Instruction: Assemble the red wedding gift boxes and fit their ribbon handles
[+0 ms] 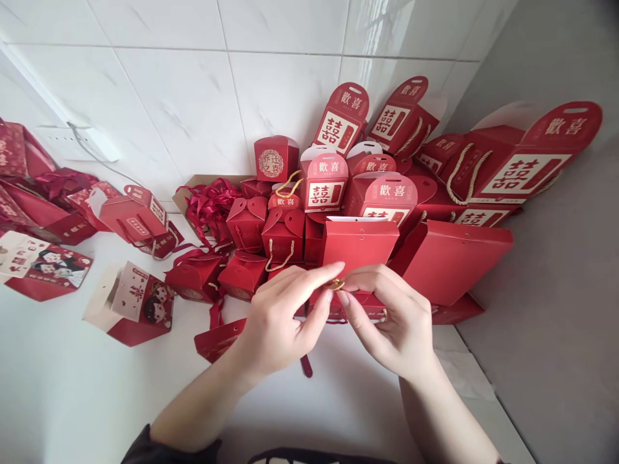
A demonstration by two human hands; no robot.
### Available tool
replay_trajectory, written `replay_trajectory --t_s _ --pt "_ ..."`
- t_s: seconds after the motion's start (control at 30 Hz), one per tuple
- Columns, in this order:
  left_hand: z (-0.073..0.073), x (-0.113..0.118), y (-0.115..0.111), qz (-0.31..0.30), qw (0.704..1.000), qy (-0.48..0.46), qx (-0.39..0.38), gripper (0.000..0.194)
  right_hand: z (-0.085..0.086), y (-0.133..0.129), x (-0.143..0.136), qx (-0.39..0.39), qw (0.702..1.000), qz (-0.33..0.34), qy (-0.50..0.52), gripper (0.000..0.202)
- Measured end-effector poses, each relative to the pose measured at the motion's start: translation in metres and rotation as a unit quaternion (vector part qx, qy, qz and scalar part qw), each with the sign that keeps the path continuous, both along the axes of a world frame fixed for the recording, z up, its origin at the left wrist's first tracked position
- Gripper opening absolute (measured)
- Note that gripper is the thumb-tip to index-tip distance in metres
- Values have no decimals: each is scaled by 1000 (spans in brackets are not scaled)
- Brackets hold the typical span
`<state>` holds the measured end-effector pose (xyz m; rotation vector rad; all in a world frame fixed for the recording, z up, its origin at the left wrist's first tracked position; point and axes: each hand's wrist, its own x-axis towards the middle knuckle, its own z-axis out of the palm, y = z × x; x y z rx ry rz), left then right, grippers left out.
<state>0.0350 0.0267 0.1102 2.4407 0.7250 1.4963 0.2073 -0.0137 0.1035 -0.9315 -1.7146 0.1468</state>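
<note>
Both hands meet over the front of a crowd of red gift boxes, with a small gold-coloured piece [335, 283] between their fingertips. My left hand [285, 316] has its thumb and forefinger closed at the piece's left side. From the right, my right hand [394, 316] pinches it. The piece is too small to tell its exact kind. Right behind the fingers stands a plain red box panel [360, 243] with small holes near its top. A second tall red box [461, 261] leans to the right of my right hand.
Carry boxes with gold cord handles [512, 164] stack up at the back right. A cardboard box of red ribbon [213, 209] stands left of centre. Boxes with cartoon couples [138, 303] sit on the white table [68, 386]. A tiled wall [169, 84] rises behind.
</note>
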Motion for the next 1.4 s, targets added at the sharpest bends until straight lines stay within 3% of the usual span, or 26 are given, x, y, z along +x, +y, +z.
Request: replay_trajectory --t_s 0.2,0.3,0.43,0.57,0.63,0.8,0.93,1.0,1.07,1.23,1.3,1.4 --pt "0 1 7 4 998 -6 68 38 -2 3 0 -28 999 3 18 13" --pt "1 -1 10 -32 997 -2 70 40 -2 5 4 -17 1000 7 5 14" --pt "5 -9 13 -133 985 -13 -109 30 -2 5 11 -2 998 47 -35 19" --pt "9 -15 17 -173 938 -19 -301 9 -1 3 16 -1 995 76 -60 19" --pt "10 -15 20 -193 911 -5 -365 13 -1 3 17 2 994 79 -78 19" --pt "11 -14 25 -263 842 31 -469 28 0 3 19 3 982 142 -128 15" --pt "9 -14 24 -308 805 15 -507 26 1 1 21 8 976 170 -134 15" --pt "7 -14 22 -317 806 -8 -499 23 2 -2 21 21 977 167 -131 16" --pt "5 -13 20 -327 827 -29 -456 22 1 -4 20 44 979 158 -125 17" --pt "6 -7 15 -313 921 -86 -213 21 -1 -7 14 107 980 126 -107 22" --pt "9 -7 14 -311 931 -93 -167 21 -1 -9 12 110 982 126 -93 24" --pt "11 -10 13 -323 926 -74 -180 15 0 -11 11 90 984 138 -68 24"
